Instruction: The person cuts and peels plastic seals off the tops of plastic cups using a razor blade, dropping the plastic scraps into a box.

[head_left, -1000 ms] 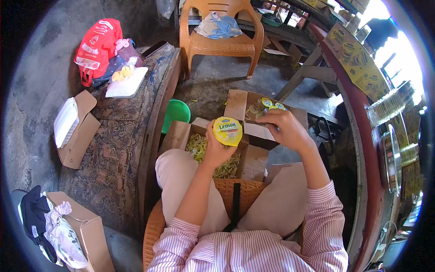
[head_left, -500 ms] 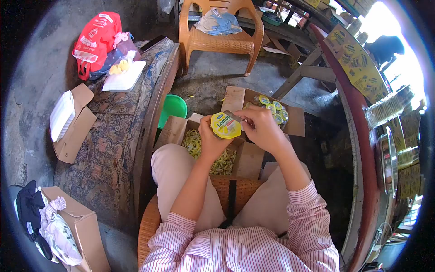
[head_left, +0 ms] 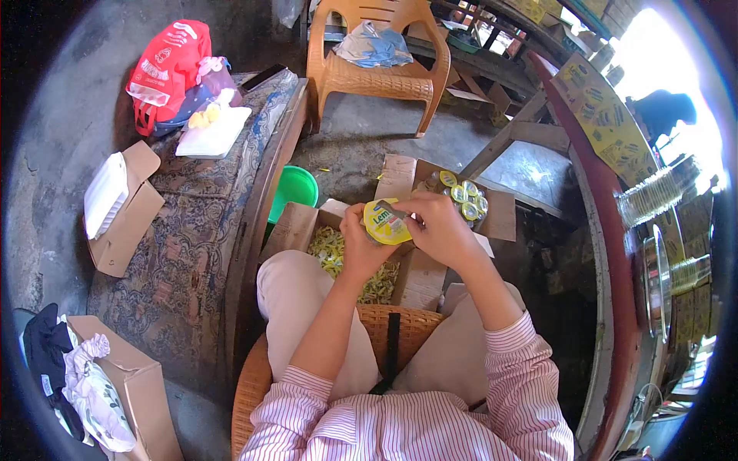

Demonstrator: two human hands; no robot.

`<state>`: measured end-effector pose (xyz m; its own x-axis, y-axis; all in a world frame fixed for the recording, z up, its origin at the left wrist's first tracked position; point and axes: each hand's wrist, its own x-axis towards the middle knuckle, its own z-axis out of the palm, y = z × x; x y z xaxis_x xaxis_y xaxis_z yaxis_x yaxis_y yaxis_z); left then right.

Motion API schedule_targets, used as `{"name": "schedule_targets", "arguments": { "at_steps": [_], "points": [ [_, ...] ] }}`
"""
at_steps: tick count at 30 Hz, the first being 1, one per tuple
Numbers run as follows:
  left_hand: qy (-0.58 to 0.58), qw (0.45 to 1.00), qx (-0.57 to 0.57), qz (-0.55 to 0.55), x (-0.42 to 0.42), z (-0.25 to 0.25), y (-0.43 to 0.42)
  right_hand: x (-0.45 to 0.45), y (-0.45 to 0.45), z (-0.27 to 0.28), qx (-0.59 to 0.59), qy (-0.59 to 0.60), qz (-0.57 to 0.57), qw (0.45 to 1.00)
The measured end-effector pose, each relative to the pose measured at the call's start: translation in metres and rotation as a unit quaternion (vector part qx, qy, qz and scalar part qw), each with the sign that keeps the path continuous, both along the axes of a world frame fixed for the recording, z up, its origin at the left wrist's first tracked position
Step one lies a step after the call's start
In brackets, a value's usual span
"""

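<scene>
A plastic cup with a yellow lid printed "Lemon" (head_left: 383, 223) is held in my left hand (head_left: 361, 247), fingers wrapped round its side. My right hand (head_left: 438, 223) is closed at the lid's right edge, pinching a small grey blade-like tool (head_left: 400, 216) that lies across the lid; its exact kind is partly hidden by my fingers. Below my hands stands an open cardboard box (head_left: 421, 278) full of thin yellow-white strips (head_left: 378, 286). Behind my right hand, several similar lidded cups (head_left: 469, 201) sit in a second open box (head_left: 501, 215).
A green bucket (head_left: 297, 189) stands left of the boxes. Further left is a patterned padded bench (head_left: 181, 253) with a red bag (head_left: 171, 69) and a white foam box (head_left: 215, 132). An orange plastic chair (head_left: 377, 77) is ahead; a red-edged table (head_left: 624, 307) runs along the right.
The cup has turned and shifted slightly right and down in my left hand. My right hand has moved left over the lid with the grey tool.
</scene>
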<state>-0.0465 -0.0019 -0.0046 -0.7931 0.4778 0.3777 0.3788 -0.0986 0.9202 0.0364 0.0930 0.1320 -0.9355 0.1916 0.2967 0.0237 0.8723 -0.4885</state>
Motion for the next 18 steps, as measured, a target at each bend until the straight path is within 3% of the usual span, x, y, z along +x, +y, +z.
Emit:
{"name": "schedule_targets", "arguments": {
  "at_steps": [18],
  "points": [
    [-0.025, 1.000, 0.000, -0.006, 0.0032, 0.0039, 0.0006, 0.0022, 0.0002, -0.0015, 0.017, -0.003, -0.001, 1.000]
  ]
}}
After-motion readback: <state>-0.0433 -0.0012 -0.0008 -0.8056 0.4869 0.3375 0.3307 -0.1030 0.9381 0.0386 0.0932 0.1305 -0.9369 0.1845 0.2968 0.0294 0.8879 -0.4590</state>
